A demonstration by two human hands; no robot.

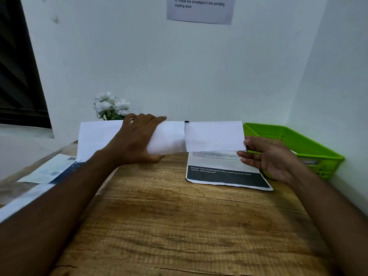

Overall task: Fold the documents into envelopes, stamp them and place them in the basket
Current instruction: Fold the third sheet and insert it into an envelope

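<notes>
Two hands | left hand point(137, 140) fingers wrap envelope point(169, 138) | right hand point(272, 156) fingers pinch folded document point(214, 136)

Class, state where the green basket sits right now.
In the head view, the green basket sits at the far right of the wooden table beside the wall, just behind the right hand and right of the flat printed document.

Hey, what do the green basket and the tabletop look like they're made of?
Green basket: looks like moulded plastic, slightly glossy, with perforated walls. Tabletop: matte wood-grain surface with visible cracks; solid wood or laminate, the look leaves that open.
</notes>
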